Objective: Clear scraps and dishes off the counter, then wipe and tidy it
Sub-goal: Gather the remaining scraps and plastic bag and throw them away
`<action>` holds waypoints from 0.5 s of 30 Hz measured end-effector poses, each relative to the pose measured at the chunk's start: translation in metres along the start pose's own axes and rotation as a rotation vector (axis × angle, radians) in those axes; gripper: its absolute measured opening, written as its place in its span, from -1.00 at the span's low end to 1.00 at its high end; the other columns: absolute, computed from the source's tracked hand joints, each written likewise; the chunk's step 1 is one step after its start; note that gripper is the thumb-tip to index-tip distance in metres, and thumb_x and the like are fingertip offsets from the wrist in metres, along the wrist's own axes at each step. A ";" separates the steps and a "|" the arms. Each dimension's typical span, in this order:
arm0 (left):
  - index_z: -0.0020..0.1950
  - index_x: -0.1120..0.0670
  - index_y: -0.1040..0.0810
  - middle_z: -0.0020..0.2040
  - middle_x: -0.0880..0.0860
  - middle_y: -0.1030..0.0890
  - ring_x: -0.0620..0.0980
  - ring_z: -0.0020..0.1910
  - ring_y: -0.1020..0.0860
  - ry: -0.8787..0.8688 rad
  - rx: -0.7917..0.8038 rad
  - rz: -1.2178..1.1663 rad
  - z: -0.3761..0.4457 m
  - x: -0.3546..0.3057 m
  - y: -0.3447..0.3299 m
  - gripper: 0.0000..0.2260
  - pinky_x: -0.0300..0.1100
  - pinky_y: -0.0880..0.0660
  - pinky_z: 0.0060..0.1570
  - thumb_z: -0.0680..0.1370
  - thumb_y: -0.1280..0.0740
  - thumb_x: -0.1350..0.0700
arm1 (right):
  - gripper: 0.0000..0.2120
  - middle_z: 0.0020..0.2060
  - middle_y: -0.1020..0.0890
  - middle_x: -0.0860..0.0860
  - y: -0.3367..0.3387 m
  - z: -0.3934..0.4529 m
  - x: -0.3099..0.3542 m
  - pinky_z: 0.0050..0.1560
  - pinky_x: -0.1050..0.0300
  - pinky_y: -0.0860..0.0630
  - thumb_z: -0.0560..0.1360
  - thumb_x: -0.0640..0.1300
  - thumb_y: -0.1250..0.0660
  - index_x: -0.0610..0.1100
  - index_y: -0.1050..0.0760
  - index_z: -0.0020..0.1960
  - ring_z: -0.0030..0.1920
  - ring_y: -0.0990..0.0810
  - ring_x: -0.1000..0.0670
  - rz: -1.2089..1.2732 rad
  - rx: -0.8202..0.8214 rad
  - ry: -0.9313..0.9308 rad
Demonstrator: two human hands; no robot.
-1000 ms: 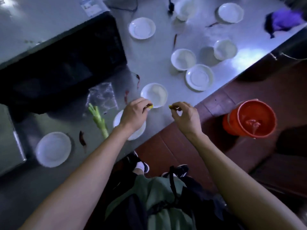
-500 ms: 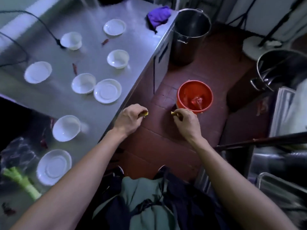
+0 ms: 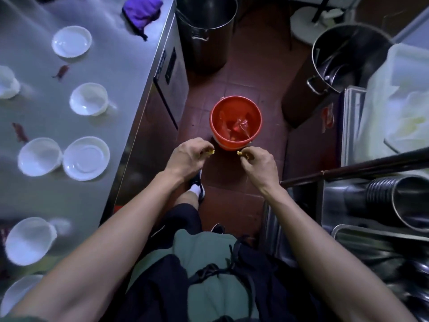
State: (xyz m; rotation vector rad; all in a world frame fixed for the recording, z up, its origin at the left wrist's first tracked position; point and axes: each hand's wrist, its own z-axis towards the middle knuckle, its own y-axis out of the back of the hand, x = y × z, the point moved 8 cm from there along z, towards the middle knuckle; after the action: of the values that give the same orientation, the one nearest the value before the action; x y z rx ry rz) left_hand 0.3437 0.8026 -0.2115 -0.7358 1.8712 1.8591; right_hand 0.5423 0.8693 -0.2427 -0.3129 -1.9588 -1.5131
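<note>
My left hand (image 3: 186,156) pinches a small yellow scrap (image 3: 210,152) at its fingertips. My right hand (image 3: 257,163) pinches another yellow scrap (image 3: 239,153). Both hands hover over the red tile floor, just on the near side of an orange bucket (image 3: 235,123) that holds scraps and a bit of clear plastic. The steel counter (image 3: 120,73) runs along the left. On it sit several white bowls and saucers, such as a saucer (image 3: 86,158) and a bowl (image 3: 88,98), with red chilli scraps (image 3: 61,70) between them.
A purple cloth (image 3: 142,8) lies at the counter's far end. A tall steel pot (image 3: 206,26) stands on the floor beyond the bucket, another pot (image 3: 348,56) at the right. Steel trays and a metal pipe (image 3: 406,201) crowd the right side. My shoe (image 3: 197,187) is by the counter.
The view has swung from the counter to the floor. Both hands, still pinching their yellow scraps, have moved off the counter edge to just in front of the orange bucket.
</note>
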 end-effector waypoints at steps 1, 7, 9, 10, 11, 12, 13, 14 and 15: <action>0.04 0.06 -0.66 -0.05 0.00 -0.64 0.04 -0.05 -0.61 -0.010 0.013 -0.004 0.014 0.003 -0.003 -0.86 0.01 -0.56 -0.07 0.51 -0.41 0.21 | -0.86 -0.05 -0.68 0.02 0.000 0.013 -0.001 -0.02 0.01 -0.56 0.50 -0.09 -0.40 -0.02 -0.64 0.05 -0.01 -0.60 -0.04 -0.002 0.002 -0.009; 0.02 -0.01 -0.65 -0.06 -0.07 -0.63 0.00 -0.07 -0.61 0.002 0.075 -0.048 0.115 0.044 -0.013 -0.87 -0.06 -0.56 -0.10 0.51 -0.41 0.17 | -0.84 -0.06 -0.67 0.01 -0.004 0.103 -0.004 0.02 0.03 -0.55 0.51 -0.10 -0.39 -0.05 -0.63 0.08 -0.01 -0.59 -0.03 -0.054 0.006 -0.058; 0.02 -0.02 -0.65 -0.05 -0.09 -0.63 -0.03 -0.06 -0.61 0.030 0.086 -0.081 0.151 0.064 -0.010 -0.86 -0.05 -0.56 -0.08 0.51 -0.39 0.18 | -0.83 -0.05 -0.67 0.01 -0.009 0.135 -0.004 0.04 0.03 -0.54 0.51 -0.10 -0.39 -0.06 -0.63 0.09 0.00 -0.59 -0.03 -0.072 0.023 -0.096; 0.02 -0.02 -0.64 -0.05 -0.09 -0.63 -0.04 -0.06 -0.60 0.045 0.094 -0.092 0.167 0.073 -0.008 -0.86 -0.03 -0.56 -0.07 0.51 -0.38 0.17 | -0.83 -0.05 -0.68 0.00 -0.013 0.150 -0.003 0.04 0.03 -0.54 0.51 -0.10 -0.39 -0.06 -0.63 0.09 0.00 -0.59 -0.03 -0.077 0.038 -0.112; 0.03 -0.02 -0.64 -0.05 -0.10 -0.63 -0.04 -0.06 -0.60 0.057 0.110 -0.103 0.182 0.082 -0.007 -0.86 -0.02 -0.56 -0.06 0.52 -0.39 0.17 | -0.83 -0.05 -0.68 0.00 -0.017 0.164 -0.001 0.05 0.02 -0.54 0.51 -0.10 -0.39 -0.07 -0.63 0.09 0.00 -0.59 -0.04 -0.078 0.054 -0.127; 0.03 -0.02 -0.64 -0.05 -0.10 -0.64 -0.04 -0.06 -0.60 0.062 0.132 -0.111 0.197 0.089 -0.007 -0.87 -0.01 -0.56 -0.05 0.52 -0.39 0.16 | -0.83 -0.05 -0.68 -0.01 -0.021 0.177 0.001 0.05 0.02 -0.54 0.51 -0.10 -0.40 -0.07 -0.63 0.09 0.00 -0.59 -0.05 -0.080 0.067 -0.139; 0.04 -0.02 -0.65 -0.05 -0.09 -0.64 -0.04 -0.05 -0.60 0.061 0.160 -0.116 0.210 0.096 -0.007 -0.87 0.00 -0.56 -0.04 0.52 -0.40 0.15 | -0.83 -0.04 -0.68 -0.02 -0.025 0.191 0.003 0.06 0.02 -0.54 0.51 -0.10 -0.40 -0.08 -0.63 0.09 0.00 -0.59 -0.06 -0.085 0.082 -0.149; 0.04 -0.01 -0.65 -0.05 -0.09 -0.64 -0.03 -0.05 -0.60 0.057 0.189 -0.118 0.221 0.101 -0.008 -0.87 0.00 -0.56 -0.03 0.52 -0.41 0.15 | -0.82 -0.04 -0.68 -0.02 -0.028 0.203 0.005 0.07 0.02 -0.53 0.51 -0.10 -0.40 -0.09 -0.63 0.10 0.01 -0.59 -0.06 -0.092 0.098 -0.160; 0.04 -0.01 -0.65 -0.04 -0.08 -0.64 -0.03 -0.04 -0.60 0.054 0.215 -0.122 0.233 0.106 -0.009 -0.87 0.00 -0.56 -0.02 0.52 -0.41 0.15 | -0.81 -0.03 -0.67 -0.03 -0.031 0.215 0.005 0.08 0.02 -0.53 0.52 -0.10 -0.40 -0.10 -0.63 0.11 0.01 -0.59 -0.07 -0.097 0.111 -0.176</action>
State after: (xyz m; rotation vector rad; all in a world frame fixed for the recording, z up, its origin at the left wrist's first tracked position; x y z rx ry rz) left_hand 0.2472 1.0255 -0.2919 -0.8125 1.9746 1.5490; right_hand 0.4491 1.0595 -0.2932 -0.3168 -2.2160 -1.4728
